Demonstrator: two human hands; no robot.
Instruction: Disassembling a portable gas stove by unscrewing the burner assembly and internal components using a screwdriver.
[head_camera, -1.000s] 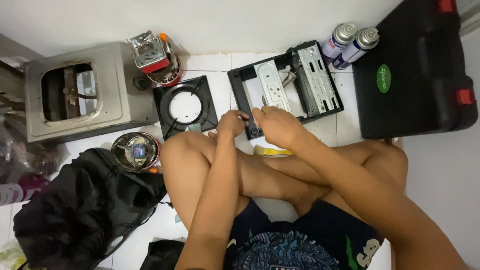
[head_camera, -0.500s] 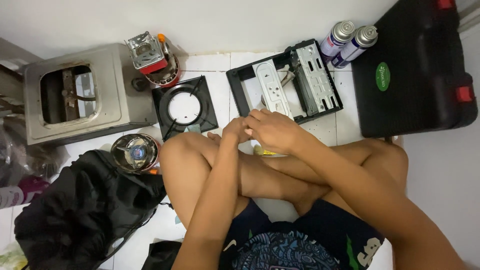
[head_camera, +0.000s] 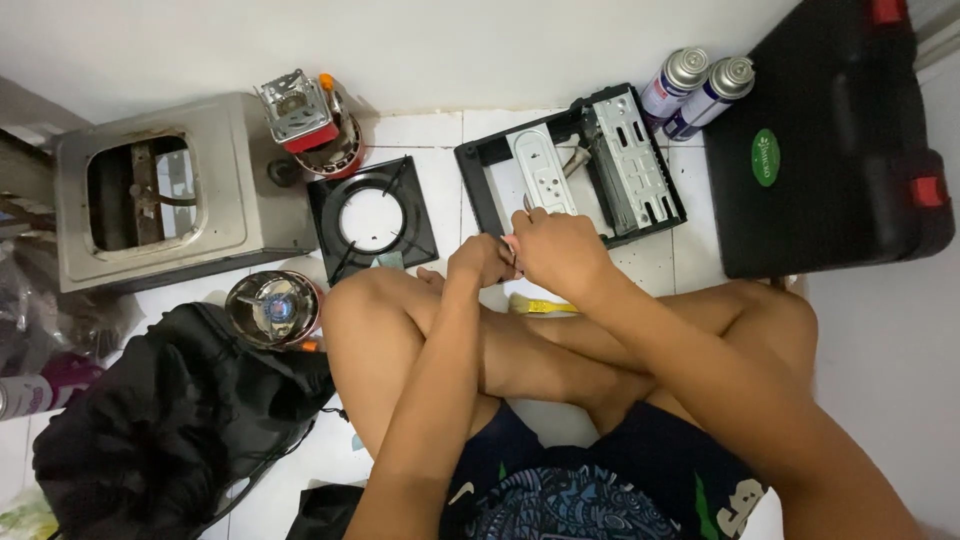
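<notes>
Centrally, both hands, left hand (head_camera: 480, 262) and right hand (head_camera: 556, 250), close together around a small metal part (head_camera: 527, 204), near the black tray (head_camera: 478, 170).

A white tiled floor (head_camera: 440, 130) carries everything in this cramped corner. At ten o'clock lies a grey metal stove casing (head_camera: 150, 205) with an open cut-out; beside it, toward eleven, stands a small red camping burner (head_camera: 310, 125). A black square pan support (head_camera: 372, 218) lies near centre, with a black stove base frame (head_camera: 575, 165) at one o'clock. Two gas canisters (head_camera: 697, 85) lie at the top right, just beside a black carrying case (head_camera: 830, 140) at two o'clock. A round metal burner head (head_camera: 272, 308) and a black bag (head_camera: 150, 430) rest at eight o'clock.
</notes>
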